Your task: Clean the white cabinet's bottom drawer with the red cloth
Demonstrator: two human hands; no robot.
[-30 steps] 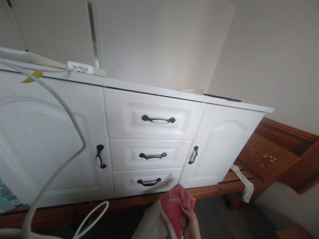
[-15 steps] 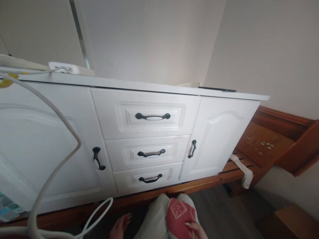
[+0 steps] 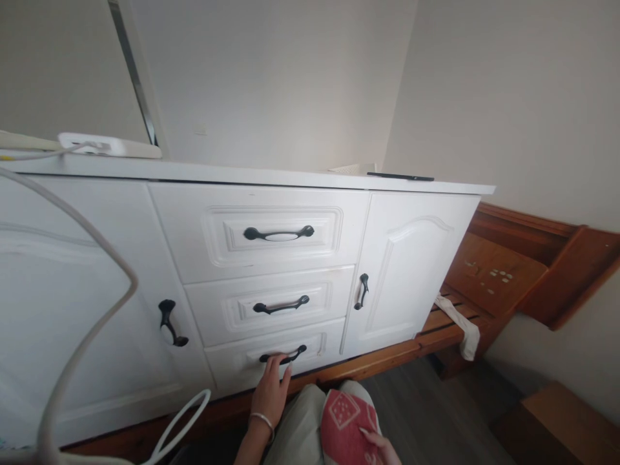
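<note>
A white cabinet [image 3: 411,258] with three drawers and two doors fills the view. My left hand [image 3: 269,392] reaches up to the bottom drawer [image 3: 227,368], its fingers touching the black handle [image 3: 283,356]. My right hand [image 3: 380,447] rests on my knee at the bottom edge, holding a red cloth [image 3: 345,423] with a white pattern. The middle drawer [image 3: 271,305] and top drawer [image 3: 278,232] are closed.
A thick white cable [image 3: 92,336] loops across the left side in front of the cabinet. A white device [image 3: 109,145] and a dark flat object [image 3: 400,176] lie on the cabinet top. A wooden bed frame [image 3: 504,278] with a white strap stands at the right.
My left hand rose from near the floor to the bottom drawer's handle. The red cloth came down from in front of that drawer onto my knee. The view shifted to the right.
</note>
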